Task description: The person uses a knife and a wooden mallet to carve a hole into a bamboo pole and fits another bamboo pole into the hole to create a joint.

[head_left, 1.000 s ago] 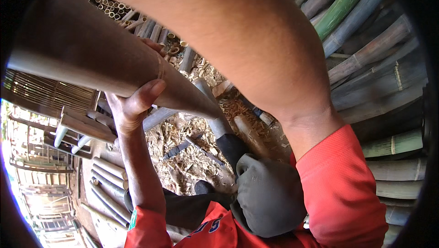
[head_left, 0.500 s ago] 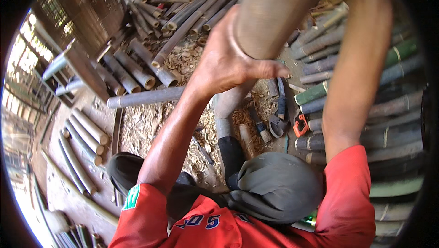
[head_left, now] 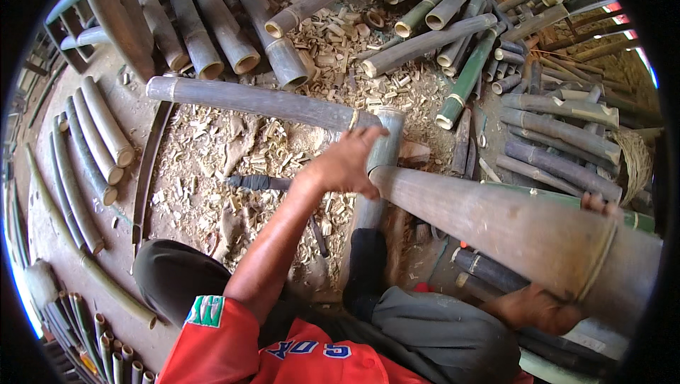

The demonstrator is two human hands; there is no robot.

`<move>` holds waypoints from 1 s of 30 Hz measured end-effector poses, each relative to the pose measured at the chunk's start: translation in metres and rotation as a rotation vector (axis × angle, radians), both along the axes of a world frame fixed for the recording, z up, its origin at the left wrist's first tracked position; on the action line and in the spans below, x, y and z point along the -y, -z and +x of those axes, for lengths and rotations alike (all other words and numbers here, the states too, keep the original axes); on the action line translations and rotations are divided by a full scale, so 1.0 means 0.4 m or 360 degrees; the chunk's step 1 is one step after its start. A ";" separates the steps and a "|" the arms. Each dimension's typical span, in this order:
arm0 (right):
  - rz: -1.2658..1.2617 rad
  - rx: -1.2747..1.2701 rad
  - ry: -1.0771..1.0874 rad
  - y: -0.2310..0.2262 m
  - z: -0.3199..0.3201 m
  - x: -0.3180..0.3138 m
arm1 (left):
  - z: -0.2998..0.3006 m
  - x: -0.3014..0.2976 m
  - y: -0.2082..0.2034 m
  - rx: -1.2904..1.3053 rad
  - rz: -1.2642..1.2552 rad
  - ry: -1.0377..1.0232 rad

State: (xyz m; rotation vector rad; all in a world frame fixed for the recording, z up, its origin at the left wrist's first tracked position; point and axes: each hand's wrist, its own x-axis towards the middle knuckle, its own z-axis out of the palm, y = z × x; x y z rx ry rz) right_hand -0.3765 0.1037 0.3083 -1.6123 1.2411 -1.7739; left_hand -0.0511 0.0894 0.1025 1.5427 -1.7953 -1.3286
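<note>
A thick bamboo pole (head_left: 489,218) slants across my right side, its near-right end large and close to the camera. My right hand (head_left: 542,310) is wrapped round it from beneath, with fingertips showing over its far edge. My left hand (head_left: 343,164) is open, fingers spread, beside the pole's left end, and holds nothing. Just beyond that hand, a long grey bamboo pole (head_left: 255,97) lies crosswise, its right end against a short bamboo piece (head_left: 387,136). Left of the hand, a tool with a dark wrapped handle (head_left: 251,182) lies on wood shavings.
Wood shavings (head_left: 212,157) cover the floor ahead. Cut bamboo tubes (head_left: 237,37) lie at the far left, with more bamboo poles (head_left: 432,44) piled behind and at right. Pale poles (head_left: 99,129) lie on the left floor. A coil of fibre (head_left: 635,161) is at far right.
The bamboo pole has swung down from upright in front to slanting across my right side. My left hand has come off its wall and opened. The view has shifted.
</note>
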 end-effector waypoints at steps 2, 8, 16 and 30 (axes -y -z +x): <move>-0.0023 -0.0052 0.0031 -0.013 0.017 0.001 | -0.093 0.018 0.079 0.0017 -0.0199 0.0152; -0.0207 -0.0008 -0.0117 -0.073 0.153 0.163 | -0.191 0.002 0.122 -0.0351 -0.0496 -0.0238; 0.0364 0.0515 -0.0877 -0.065 0.294 0.488 | -0.109 -0.250 0.005 -0.0074 -0.0372 -0.0875; 0.1350 0.0430 -0.0873 0.517 0.408 0.525 | -0.107 -0.526 -0.275 0.0134 0.0574 -0.1278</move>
